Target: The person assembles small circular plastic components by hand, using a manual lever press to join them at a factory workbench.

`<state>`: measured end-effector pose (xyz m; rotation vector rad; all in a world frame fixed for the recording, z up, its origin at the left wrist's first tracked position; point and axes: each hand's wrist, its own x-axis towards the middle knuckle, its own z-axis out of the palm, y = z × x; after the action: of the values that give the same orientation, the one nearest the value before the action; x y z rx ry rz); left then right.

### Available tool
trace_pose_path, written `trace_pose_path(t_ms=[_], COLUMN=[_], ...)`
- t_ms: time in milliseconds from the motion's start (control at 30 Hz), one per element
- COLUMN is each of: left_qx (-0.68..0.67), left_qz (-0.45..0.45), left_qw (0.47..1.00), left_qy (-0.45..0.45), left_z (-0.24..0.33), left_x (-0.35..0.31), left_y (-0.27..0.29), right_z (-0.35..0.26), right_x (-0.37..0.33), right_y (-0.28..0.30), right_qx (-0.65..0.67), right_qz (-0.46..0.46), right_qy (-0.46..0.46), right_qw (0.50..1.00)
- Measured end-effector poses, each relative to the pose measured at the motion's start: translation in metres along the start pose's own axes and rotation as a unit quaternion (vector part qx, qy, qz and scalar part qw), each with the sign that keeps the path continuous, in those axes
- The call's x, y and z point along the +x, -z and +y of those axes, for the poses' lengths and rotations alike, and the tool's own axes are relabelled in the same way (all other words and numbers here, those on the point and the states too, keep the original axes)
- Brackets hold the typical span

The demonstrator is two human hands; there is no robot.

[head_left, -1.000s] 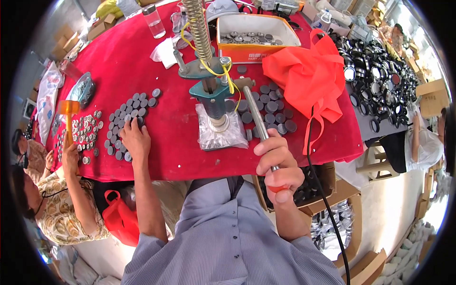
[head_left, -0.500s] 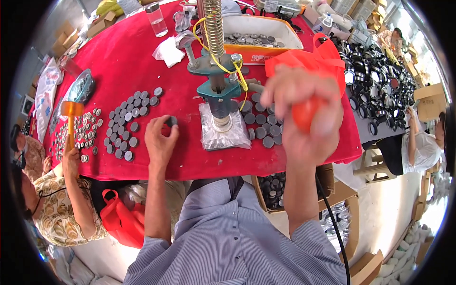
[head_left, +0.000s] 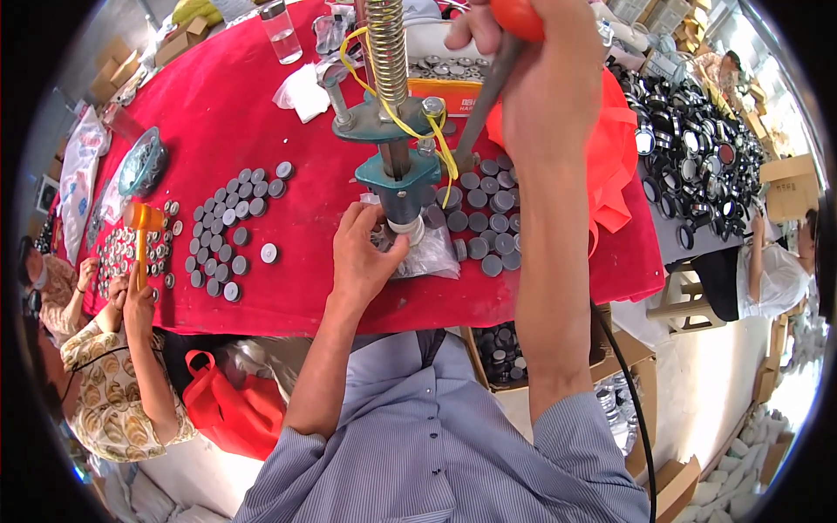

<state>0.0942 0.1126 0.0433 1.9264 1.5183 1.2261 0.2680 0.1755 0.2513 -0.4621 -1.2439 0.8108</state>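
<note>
A red-covered counter (head_left: pixel 205 113) fills the middle of a crowded workroom, with a glass jar (head_left: pixel 282 37) at the upper left and a heap of black-rimmed parts (head_left: pixel 702 144) at the right. At lower left a co-worker in a patterned shirt (head_left: pixel 118 397) holds a yellow hammer (head_left: pixel 142 240) upright. Grey caps (head_left: pixel 229 216) lie in a loose cluster left of centre; a second cluster (head_left: pixel 478 222) sits just right of the green press (head_left: pixel 397 174). My right grip (head_left: pixel 545 70), upper right of centre, is clamped on the press's lever (head_left: pixel 484 105) near its red knob (head_left: pixel 518 17). At centre, my left grip (head_left: pixel 362 257) curves round a partly hidden grey piece (head_left: pixel 381 236) beside the lower end of the press; I cannot tell whether thumb and fingers pinch it.
</note>
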Motion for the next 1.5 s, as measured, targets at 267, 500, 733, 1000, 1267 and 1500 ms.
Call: trace_pose_path(t_ms=[267,500,733,1000,1267,1500], left_qx=[-0.026,-0.042,-0.05,-0.022,0.196,0.212], left_qz=[-0.003,0.011,0.059,0.059,0.132,0.086], left_qw=[0.999,0.998,0.997,0.998,0.971,0.973], left_qy=[0.018,0.044,-0.016,0.006,-0.023,0.015], left_z=[0.004,-0.012,-0.018,0.002,-0.023,-0.078], left_x=[-0.001,-0.01,-0.014,-0.02,-0.038,-0.06], left_y=[-0.006,0.002,-0.022,-0.015,0.032,0.061], right_z=[-0.01,-0.008,-0.022,-0.017,0.016,0.005], right_x=[-0.082,-0.157,-0.137,-0.17,-0.215,-0.191], right_y=[0.038,0.045,0.043,0.056,0.061,0.053], right_qx=[-0.059,-0.052,-0.102,-0.084,-0.085,-0.102], right_qz=[-0.086,-0.102,-0.089,-0.094,-0.037,-0.058], right_qy=[0.102,0.119,0.138,0.11,0.154,0.138], right_qw=[0.989,0.986,0.981,0.986,0.984,0.984])
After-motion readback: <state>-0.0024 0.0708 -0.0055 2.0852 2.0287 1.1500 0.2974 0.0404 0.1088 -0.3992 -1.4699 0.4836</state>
